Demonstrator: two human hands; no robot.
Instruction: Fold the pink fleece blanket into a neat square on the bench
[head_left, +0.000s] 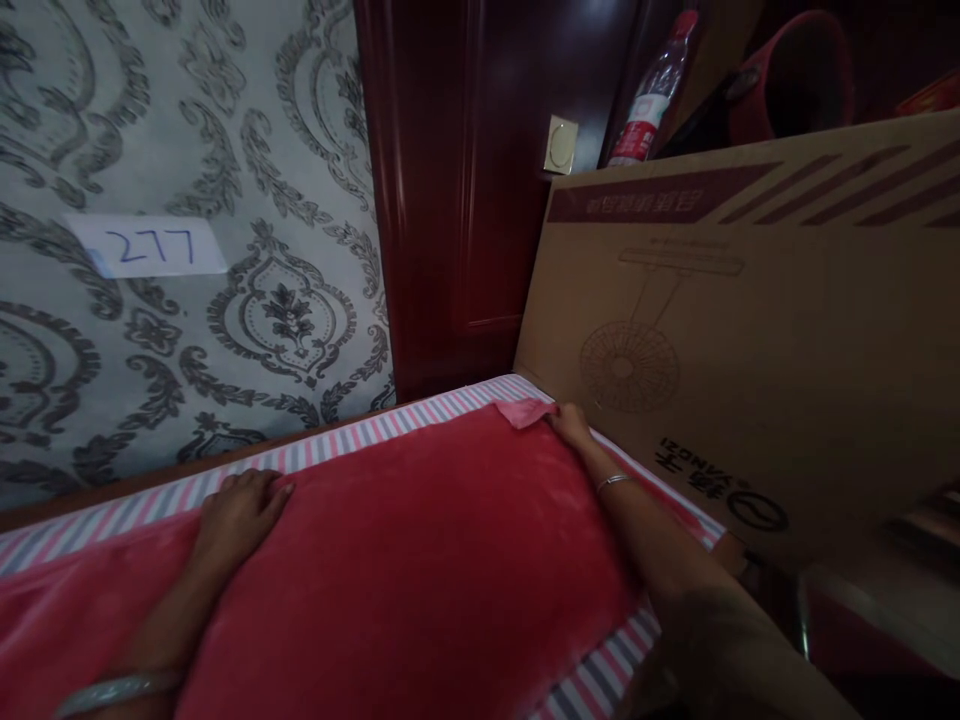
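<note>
Pressed flat, fingers open, with left hand (241,505); pinched blanket (420,560) corner (525,412) with right hand (571,424), kept taut.

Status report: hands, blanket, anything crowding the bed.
Left hand flat on red blanket. Right hand at the blanket's far corner, fingers on it, grip unclear. Cardboard box leans close against the bed edge beside the right hand.

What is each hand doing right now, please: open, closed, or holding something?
Left hand: open, lying flat on the red blanket.
Right hand: fingers closed on the blanket's far corner.
</note>
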